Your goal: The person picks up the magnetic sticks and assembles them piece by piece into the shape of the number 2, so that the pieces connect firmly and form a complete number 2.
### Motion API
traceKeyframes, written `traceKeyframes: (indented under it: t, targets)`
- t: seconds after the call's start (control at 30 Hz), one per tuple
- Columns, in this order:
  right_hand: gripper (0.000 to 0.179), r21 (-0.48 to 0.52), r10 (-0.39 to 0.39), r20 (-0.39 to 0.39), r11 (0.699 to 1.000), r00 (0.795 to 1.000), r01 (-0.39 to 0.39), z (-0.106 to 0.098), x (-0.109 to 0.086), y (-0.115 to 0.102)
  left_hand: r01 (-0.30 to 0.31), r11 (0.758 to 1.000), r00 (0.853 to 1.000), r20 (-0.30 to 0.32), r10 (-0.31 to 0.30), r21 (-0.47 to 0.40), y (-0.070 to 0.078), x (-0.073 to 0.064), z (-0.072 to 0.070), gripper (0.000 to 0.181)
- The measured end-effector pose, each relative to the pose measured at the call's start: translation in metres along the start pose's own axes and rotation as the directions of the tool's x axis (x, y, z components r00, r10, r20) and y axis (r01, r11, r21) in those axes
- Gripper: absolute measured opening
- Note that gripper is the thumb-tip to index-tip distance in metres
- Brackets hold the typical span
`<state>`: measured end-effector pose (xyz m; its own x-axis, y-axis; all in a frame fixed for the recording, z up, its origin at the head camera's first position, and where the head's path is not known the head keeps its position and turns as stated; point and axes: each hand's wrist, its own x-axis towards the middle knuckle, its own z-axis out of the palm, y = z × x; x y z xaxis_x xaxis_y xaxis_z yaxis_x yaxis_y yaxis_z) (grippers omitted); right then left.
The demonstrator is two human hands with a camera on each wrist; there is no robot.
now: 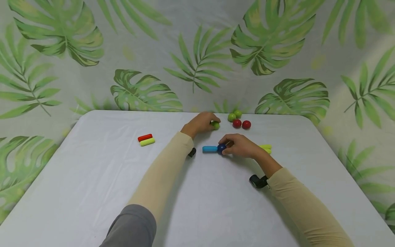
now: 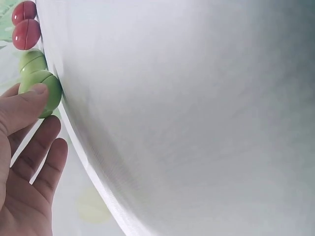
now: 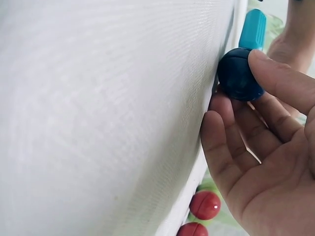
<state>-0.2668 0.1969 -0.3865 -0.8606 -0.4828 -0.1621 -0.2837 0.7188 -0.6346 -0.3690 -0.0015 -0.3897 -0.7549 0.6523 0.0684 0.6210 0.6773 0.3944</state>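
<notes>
Toward the back of the table, my left hand [image 1: 202,122] pinches a glossy green ball [image 1: 215,125] between thumb and fingers. In the left wrist view the thumb lies across this green ball [image 2: 49,96], and its other fingers are spread away from it. Nearer to me, my right hand [image 1: 240,145] holds a dark blue ball [image 1: 221,148] by thumb and fingertips, low at the white cloth. A light blue ridged stick [image 1: 210,149] lies left of that ball, its end right at it. The right wrist view shows a seam round the blue ball [image 3: 238,73].
Two more green balls [image 1: 231,117] and two red balls [image 1: 237,123] sit near the back edge. A red stick [image 1: 145,137] and a yellow stick [image 1: 147,142] lie at left. Yellow sticks [image 1: 266,147] show partly behind my right wrist. Leaf-patterned fabric [image 1: 197,68] hangs behind the table.
</notes>
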Motion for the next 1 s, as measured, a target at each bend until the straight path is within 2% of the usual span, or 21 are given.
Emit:
traceKeyframes:
  t: [0.27,0.5,0.67,0.83,0.9,1.0]
  targets:
    - [0.034,-0.010,-0.021,-0.005,1.000,1.000,0.021,0.002,0.003,-0.003,0.066,0.997,0.998,0.008,-0.065,-0.032,-0.001,-0.012,-0.006,0.042]
    - [0.034,-0.005,-0.039,0.001,0.999,0.999,0.039,0.001,0.007,-0.005,0.123,0.992,0.992,0.042,-0.123,0.018,-0.001,-0.038,-0.030,0.047]
    - [0.037,0.005,-0.024,0.009,1.000,1.000,0.024,-0.002,0.005,-0.003,0.141,0.990,0.990,0.010,-0.141,0.020,0.003,-0.063,-0.052,0.046]
    - [0.038,0.020,-0.035,0.016,0.999,0.999,0.035,-0.003,0.003,0.002,0.089,0.996,0.991,-0.098,-0.086,0.022,0.005,-0.090,-0.066,0.037]
    - [0.038,0.021,-0.039,0.014,0.999,0.999,0.039,-0.002,0.003,0.003,0.057,0.998,0.989,-0.134,-0.056,0.005,0.006,-0.105,-0.071,0.036]
    - [0.038,0.026,-0.051,0.003,0.998,0.999,0.051,0.000,0.003,0.001,0.042,0.998,0.986,-0.160,-0.050,-0.053,0.010,-0.134,-0.077,0.035]
